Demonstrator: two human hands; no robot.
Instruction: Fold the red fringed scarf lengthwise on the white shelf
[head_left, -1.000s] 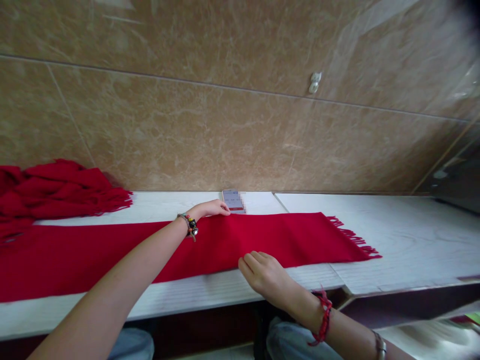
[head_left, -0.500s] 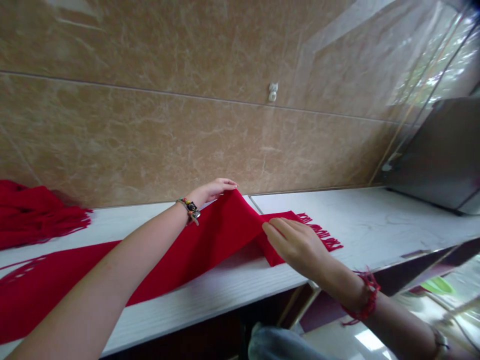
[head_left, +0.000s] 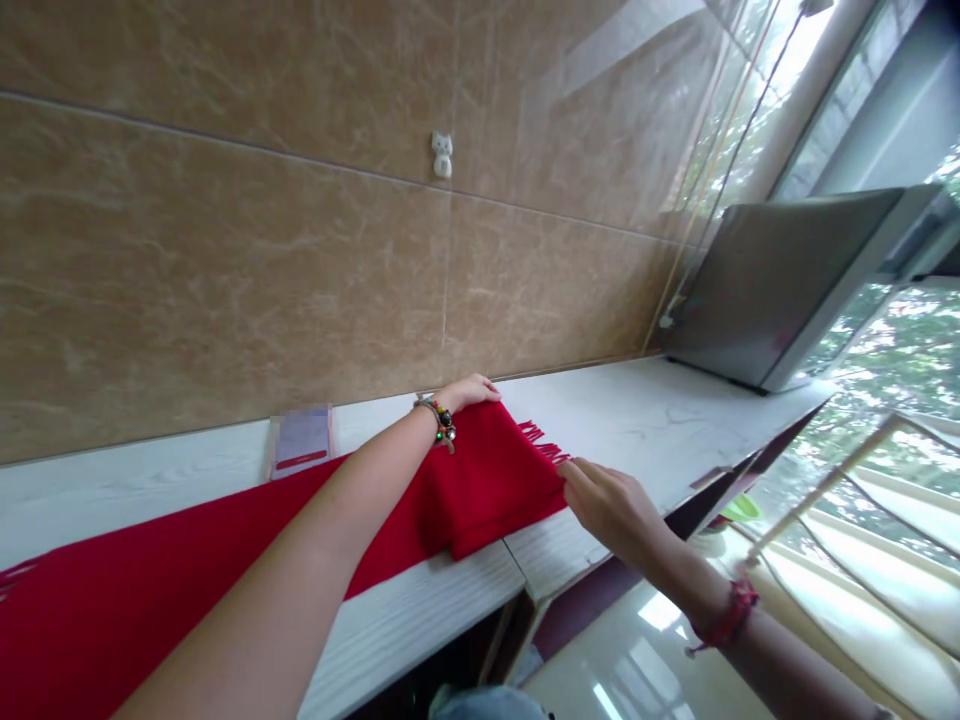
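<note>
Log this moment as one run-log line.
left hand: on far edge of red scarf | right hand: at its near folded corner | red scarf: end folded over on white table | phone: by wall

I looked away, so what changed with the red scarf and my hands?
The left hand and right hand lifted the middle of the scarf and carried it right, folding it over the fringed end. The left now sits at the fold's far edge, the right at its near corner. The scarf's left stretch, the phone and the table stayed put.
</note>
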